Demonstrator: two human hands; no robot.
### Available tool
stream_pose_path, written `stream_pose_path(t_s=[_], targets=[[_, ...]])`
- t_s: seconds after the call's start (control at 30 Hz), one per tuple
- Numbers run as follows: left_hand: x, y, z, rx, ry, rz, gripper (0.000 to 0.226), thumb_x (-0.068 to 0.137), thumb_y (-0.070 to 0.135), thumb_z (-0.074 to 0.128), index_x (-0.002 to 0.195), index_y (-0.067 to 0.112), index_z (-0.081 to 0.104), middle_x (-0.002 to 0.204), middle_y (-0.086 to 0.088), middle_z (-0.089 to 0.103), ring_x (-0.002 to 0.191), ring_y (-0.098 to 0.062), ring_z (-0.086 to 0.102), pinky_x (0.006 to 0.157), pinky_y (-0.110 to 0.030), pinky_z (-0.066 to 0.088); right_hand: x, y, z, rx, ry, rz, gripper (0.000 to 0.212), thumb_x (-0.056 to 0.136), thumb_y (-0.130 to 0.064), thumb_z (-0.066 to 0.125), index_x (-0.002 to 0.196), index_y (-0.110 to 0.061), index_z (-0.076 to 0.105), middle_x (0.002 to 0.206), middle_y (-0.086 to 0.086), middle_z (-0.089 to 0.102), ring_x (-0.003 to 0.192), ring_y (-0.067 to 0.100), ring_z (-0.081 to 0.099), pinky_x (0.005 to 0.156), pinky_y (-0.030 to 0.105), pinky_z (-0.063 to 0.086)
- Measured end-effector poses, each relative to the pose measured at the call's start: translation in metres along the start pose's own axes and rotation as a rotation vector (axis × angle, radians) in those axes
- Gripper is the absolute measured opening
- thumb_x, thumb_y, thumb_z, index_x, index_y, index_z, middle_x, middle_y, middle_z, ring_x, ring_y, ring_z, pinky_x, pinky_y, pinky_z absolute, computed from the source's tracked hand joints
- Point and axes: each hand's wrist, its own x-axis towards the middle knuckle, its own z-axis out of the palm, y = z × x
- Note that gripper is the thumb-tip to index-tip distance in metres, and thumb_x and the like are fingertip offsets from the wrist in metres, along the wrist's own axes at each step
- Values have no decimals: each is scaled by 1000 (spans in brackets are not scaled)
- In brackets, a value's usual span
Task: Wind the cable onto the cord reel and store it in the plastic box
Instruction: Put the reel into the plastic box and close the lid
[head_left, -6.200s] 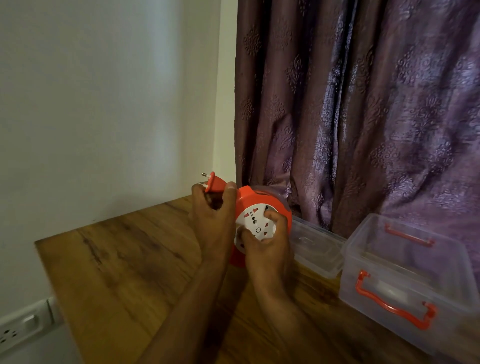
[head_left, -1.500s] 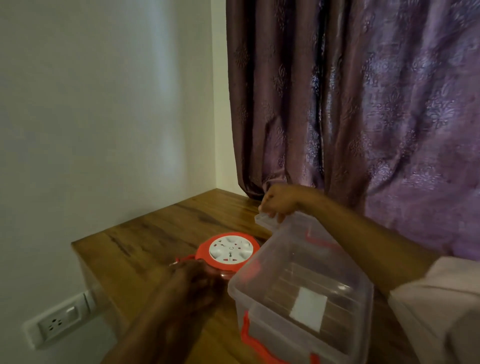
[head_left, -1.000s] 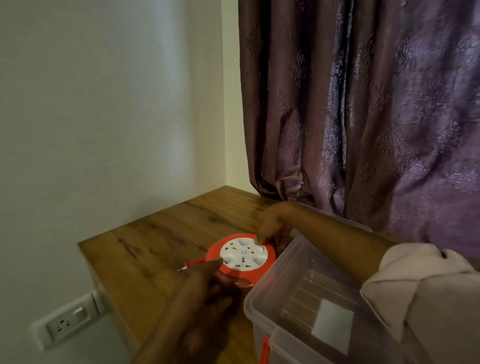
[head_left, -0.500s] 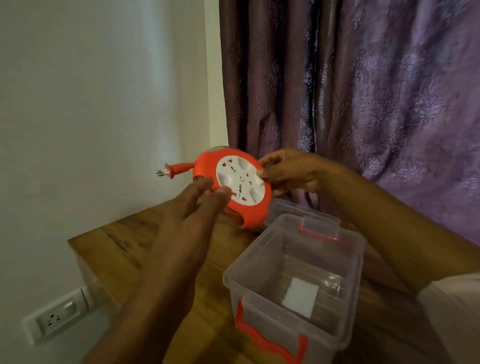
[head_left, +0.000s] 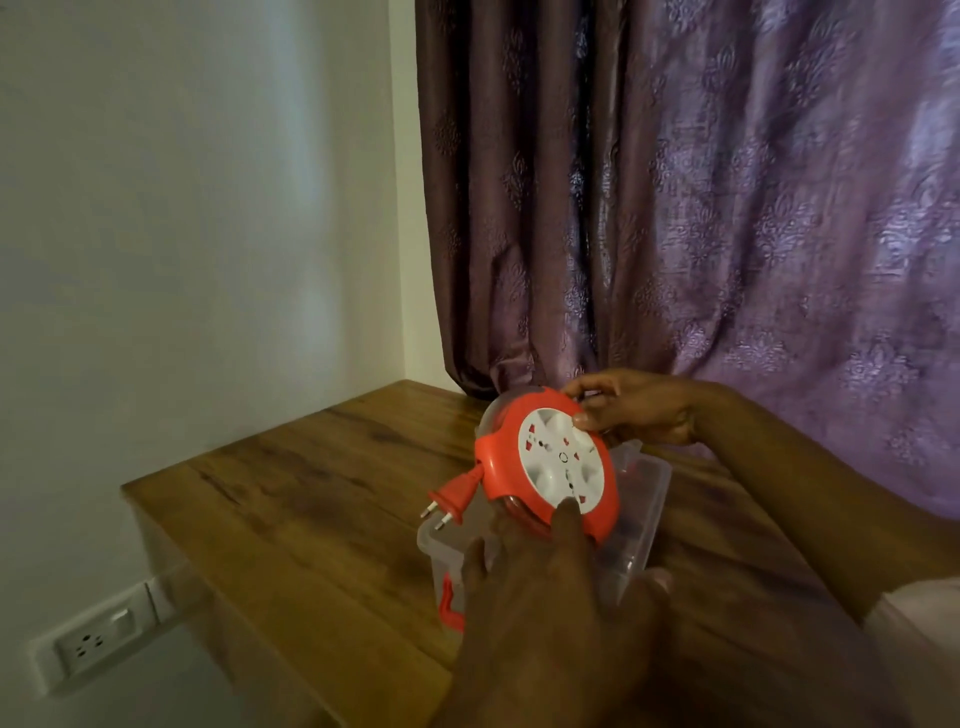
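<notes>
The cord reel (head_left: 548, 462) has come down from chest height to hover tilted over the plastic box (head_left: 641, 514) on the worktop (head_left: 311, 509), right hand (head_left: 636, 408) and left hand (head_left: 550, 613) each pinching its rim, plug (head_left: 452, 499) pointing down-left.

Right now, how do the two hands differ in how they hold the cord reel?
The right hand pinches the cord reel at its upper far rim, thumb on the white socket face. The left hand supports the reel from below, nearer the camera, fingers spread. Both keep it tilted over the open plastic box.
</notes>
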Motion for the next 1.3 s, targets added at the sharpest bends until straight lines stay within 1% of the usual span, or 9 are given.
stream_pose_path(t_s=[0.17,0.47,0.7,0.77,0.83,0.93,1.03,1.17,1.3], targets=[[4,-3,2,149,-1,26,79,83,79,29,147,33,24,158,-11,26,143,-32,28,118,-51,18,1,9,-5,38,-44,-13,34,85,-2,62,118,-4,55,113,18,63,103,28,61,92,45,49],[4,-6,-3,280,18,63,61,92,69,27,119,23,57,124,-1,64,119,-23,54,113,-46,30,-3,-2,-8,-202,-136,84,39,80,0,68,115,-10,54,112,21,64,106,32,61,93,50,49],[2,-6,0,354,4,134,57,93,66,22,95,21,56,103,-2,69,99,-22,61,113,-54,25,-2,1,-1,-304,-209,166,38,83,-1,65,117,-11,51,98,11,64,92,25,61,80,39,53],[1,-8,-3,289,4,155,56,91,68,29,102,23,60,106,2,69,98,-17,61,108,-44,35,0,1,2,-339,-182,176,38,84,-2,65,118,-13,52,96,9,64,92,25,62,78,37,53],[1,-13,-12,225,53,180,52,90,67,37,113,28,63,112,6,70,99,-11,61,91,-30,47,1,-1,6,-389,-148,191,36,83,-4,66,116,-15,54,95,5,64,92,24,63,77,35,55],[3,-23,-31,225,145,206,44,92,58,40,117,30,64,117,8,70,97,-7,63,83,-27,54,4,-6,13,-487,-108,222,36,83,-5,67,116,-15,55,94,3,62,92,24,64,74,33,57],[9,-34,-46,366,88,151,38,97,51,39,115,28,63,112,9,69,92,-7,59,90,-31,53,6,-12,22,-654,-95,280,41,84,-9,67,123,-19,55,101,7,64,93,26,65,74,36,57],[14,-41,-48,577,31,104,37,98,52,31,107,30,59,95,12,60,83,-8,45,107,-45,34,3,-20,36,-986,-9,290,46,81,-18,70,124,-27,57,104,6,63,72,22,69,58,30,58],[17,-42,-46,633,38,156,36,99,50,28,106,30,58,100,9,67,90,-11,59,109,-46,28,-2,-23,42,-1042,35,314,37,83,-23,68,119,-21,61,94,6,67,62,22,68,53,28,57]])
